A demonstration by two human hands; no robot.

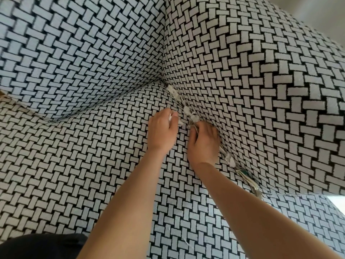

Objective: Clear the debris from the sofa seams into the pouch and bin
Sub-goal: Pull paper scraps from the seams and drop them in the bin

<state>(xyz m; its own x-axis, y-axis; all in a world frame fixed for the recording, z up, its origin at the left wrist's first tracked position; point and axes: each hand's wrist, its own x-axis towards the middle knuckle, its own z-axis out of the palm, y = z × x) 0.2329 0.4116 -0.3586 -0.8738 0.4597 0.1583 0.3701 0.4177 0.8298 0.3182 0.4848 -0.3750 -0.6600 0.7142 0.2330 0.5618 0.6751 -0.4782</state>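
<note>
A person's left hand [162, 130] clenches white paper scraps [170, 117] on the sofa seat [74, 156], while the right hand [203, 142] pinches debris [188, 111] lining the seam along the seat's right edge.

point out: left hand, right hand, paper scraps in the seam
left hand [162, 132], head view, back of the hand, closed on white scraps
right hand [203, 142], head view, back of the hand, fingers at the seam
paper scraps [186, 108], head view, white clump in the seam beyond the right hand
</note>
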